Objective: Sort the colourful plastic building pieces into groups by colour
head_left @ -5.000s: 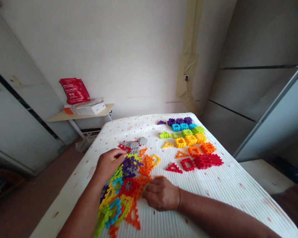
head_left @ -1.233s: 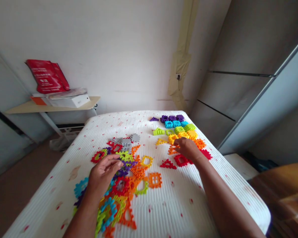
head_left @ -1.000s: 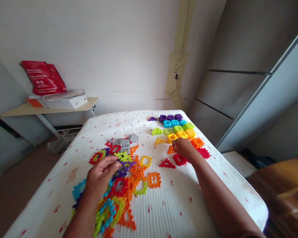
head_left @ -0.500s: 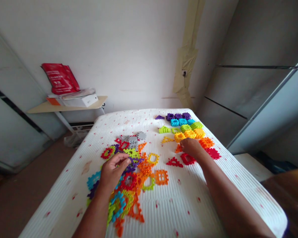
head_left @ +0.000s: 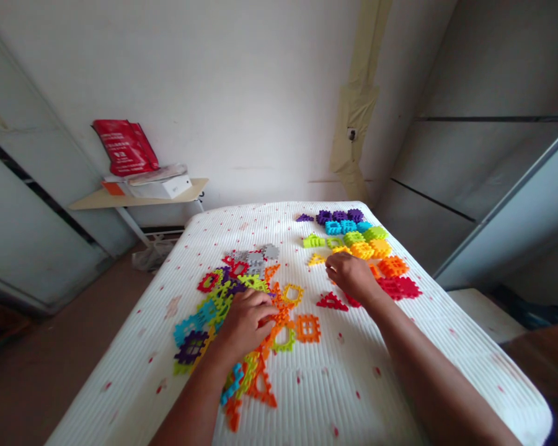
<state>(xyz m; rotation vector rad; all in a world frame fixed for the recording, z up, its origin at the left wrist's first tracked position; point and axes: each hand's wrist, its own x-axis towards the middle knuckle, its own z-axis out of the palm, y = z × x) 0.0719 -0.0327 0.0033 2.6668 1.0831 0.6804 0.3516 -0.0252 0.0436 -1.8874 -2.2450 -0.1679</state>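
My left hand (head_left: 247,319) lies over a mixed pile of toothed plastic building pieces, its fingers bent down and their tips hidden. A bit of red shows under these fingers, beside orange pieces (head_left: 283,303). Whether a piece is gripped there is hidden. My right hand (head_left: 351,275) is closed, knuckles up, by the orange stack (head_left: 393,267) in the sorted rows; what its fingertips hold is hidden. Left of it lies a yellow triangle piece (head_left: 317,259); a red triangle piece (head_left: 332,301) lies just below.
Beyond my right hand stand rows of yellow (head_left: 363,250), green (head_left: 376,233), blue (head_left: 333,227) and purple (head_left: 354,215) pieces. Red stacks (head_left: 408,287) sit nearest. Grey pieces (head_left: 270,251) top the pile. A side table (head_left: 93,201) stands by the wall.
My left hand has moved right and down across the pile, uncovering blue and purple pieces on its left. My right hand has shifted slightly left and now covers the small orange piece.
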